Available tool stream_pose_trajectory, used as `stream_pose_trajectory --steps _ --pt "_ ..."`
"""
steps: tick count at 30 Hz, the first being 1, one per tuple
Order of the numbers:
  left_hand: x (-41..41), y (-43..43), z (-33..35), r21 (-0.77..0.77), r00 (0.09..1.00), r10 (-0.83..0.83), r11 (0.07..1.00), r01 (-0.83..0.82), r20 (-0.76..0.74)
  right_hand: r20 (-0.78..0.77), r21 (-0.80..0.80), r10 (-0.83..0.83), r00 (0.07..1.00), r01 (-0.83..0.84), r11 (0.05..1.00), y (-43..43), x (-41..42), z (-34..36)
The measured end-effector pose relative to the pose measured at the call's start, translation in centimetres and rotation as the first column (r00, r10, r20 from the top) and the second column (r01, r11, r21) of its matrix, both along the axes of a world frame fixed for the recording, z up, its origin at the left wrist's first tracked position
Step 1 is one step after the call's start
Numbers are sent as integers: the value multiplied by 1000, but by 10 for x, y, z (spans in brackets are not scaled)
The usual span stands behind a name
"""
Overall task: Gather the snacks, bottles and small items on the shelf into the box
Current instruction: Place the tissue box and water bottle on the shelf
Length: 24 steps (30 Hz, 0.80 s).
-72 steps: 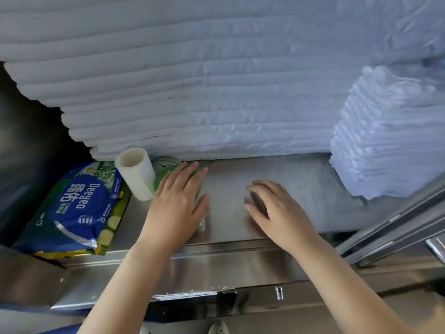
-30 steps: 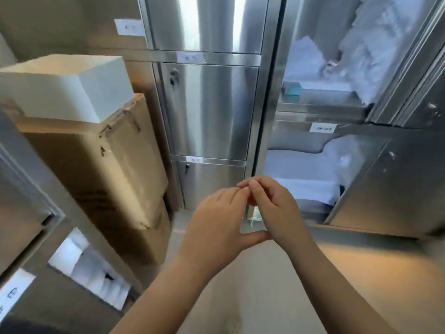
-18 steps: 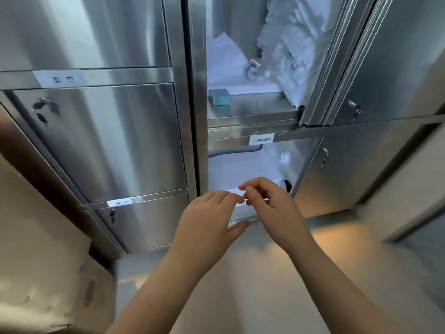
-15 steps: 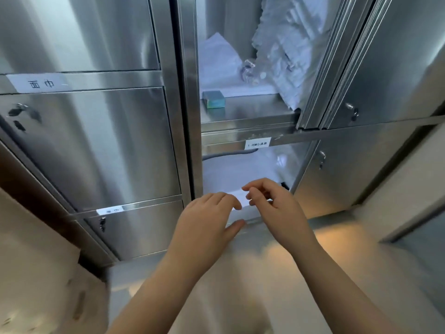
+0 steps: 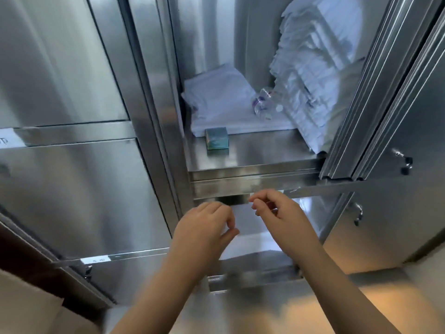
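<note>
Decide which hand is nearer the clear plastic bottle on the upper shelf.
Right. The right hand is below the plastic bottle, just under the shelf edge; the left hand is lower and further left.

To my left are closed steel doors [image 5: 72,189], with a white label [image 5: 7,141] at the edge of my view. Ahead, in the open cabinet, folded linen [image 5: 216,100] lies flat and a tall white stack [image 5: 313,68] leans just beside it. The open door [image 5: 375,92] stands on my right. Beyond it, a key [image 5: 405,162] hangs in a lock.
</note>
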State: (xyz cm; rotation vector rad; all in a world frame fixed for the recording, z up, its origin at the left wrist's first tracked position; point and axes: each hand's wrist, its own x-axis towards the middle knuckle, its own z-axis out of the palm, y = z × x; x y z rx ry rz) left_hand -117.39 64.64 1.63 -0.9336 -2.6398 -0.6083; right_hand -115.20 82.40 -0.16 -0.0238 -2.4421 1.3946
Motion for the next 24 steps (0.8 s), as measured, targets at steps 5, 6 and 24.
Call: stream_pose_trajectory --steps 5,6,24 --pt "-51 56 4 -42 1000 19 999 -19 -11 3 -7 29 1000 -29 1000 64 -53 9" --pt "-60 66 3 -40 1000 23 999 -24 -19 5 -9 34 999 -34 999 75 -64 10" --pt "-233 118 -21 -46 978 206 978 -205 19 116 42 92 989 -98 994 131 -227 -19"
